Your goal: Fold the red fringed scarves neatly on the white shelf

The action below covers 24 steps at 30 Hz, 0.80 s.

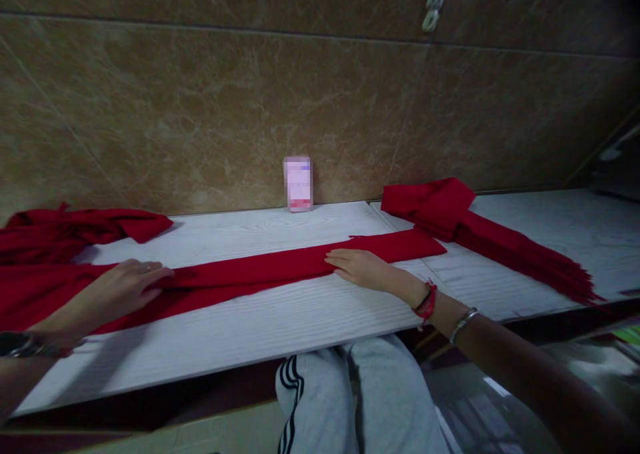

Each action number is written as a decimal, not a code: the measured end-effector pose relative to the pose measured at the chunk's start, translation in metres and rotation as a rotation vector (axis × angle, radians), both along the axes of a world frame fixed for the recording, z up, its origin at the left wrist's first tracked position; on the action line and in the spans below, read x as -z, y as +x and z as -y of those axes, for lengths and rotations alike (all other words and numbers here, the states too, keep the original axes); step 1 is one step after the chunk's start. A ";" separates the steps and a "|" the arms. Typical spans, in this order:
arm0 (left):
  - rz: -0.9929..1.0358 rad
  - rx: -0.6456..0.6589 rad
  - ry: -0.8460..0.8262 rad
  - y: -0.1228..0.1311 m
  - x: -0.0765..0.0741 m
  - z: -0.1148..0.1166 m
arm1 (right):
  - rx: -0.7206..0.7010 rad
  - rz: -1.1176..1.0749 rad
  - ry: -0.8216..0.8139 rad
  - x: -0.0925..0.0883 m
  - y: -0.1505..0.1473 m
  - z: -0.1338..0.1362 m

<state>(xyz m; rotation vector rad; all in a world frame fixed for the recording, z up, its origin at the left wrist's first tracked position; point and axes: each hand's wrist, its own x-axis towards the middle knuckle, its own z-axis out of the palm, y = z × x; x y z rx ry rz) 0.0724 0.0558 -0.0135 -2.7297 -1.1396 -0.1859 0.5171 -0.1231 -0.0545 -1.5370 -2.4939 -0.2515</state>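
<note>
— Along the far edge of your white table (240,334), what are you facing?

— A brown tiled wall (200,121) with pale veins. The table top runs up against it, its surface wood-grained.

— And the biggest thing lying there?

— The long red cloth (270,267). It stretches lengthwise across the table in front of you, wide at your left and narrowing into a folded strip toward the right. Below the near edge you can see your light grey trousers (400,401), with dark stripes down one leg.

— What else is red?

— To your right, a fringed red cloth (520,247) is folded over at one end, and that fold meets the strip's right tip. To your left, a red bundle (95,231) sits crumpled toward the wall.

— How do your hands stand?

— Your right hand (357,267) rests on the strip, its fingers stretched out and close together, lying flat. Your left hand (127,287) lies palm down over the wider part, fingers bent; I cannot tell whether they pinch any fabric.

— Smaller things?

— A pinkish, blurred panel (299,186) stands upright at the wall, ahead of your hands and between them. A white fitting (433,11) sits high on the wall. Your left wrist wears a dark band (17,343); your right, a silver bangle (461,325) and a red cord (432,301).
</note>
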 end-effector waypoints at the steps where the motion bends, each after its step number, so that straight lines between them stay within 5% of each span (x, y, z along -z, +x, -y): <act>1: -0.028 0.021 0.029 -0.002 -0.001 0.002 | -0.007 0.011 0.009 0.002 0.000 -0.002; 9: -0.233 0.043 0.015 -0.020 0.011 0.029 | -0.122 -0.010 -0.001 0.007 0.021 0.001; 14: -0.170 0.040 0.098 -0.017 0.005 0.032 | -0.086 -0.133 -0.063 0.006 0.024 0.003; 24: -0.276 0.124 0.070 -0.033 0.017 0.027 | -0.180 -0.162 -0.218 0.016 0.035 -0.001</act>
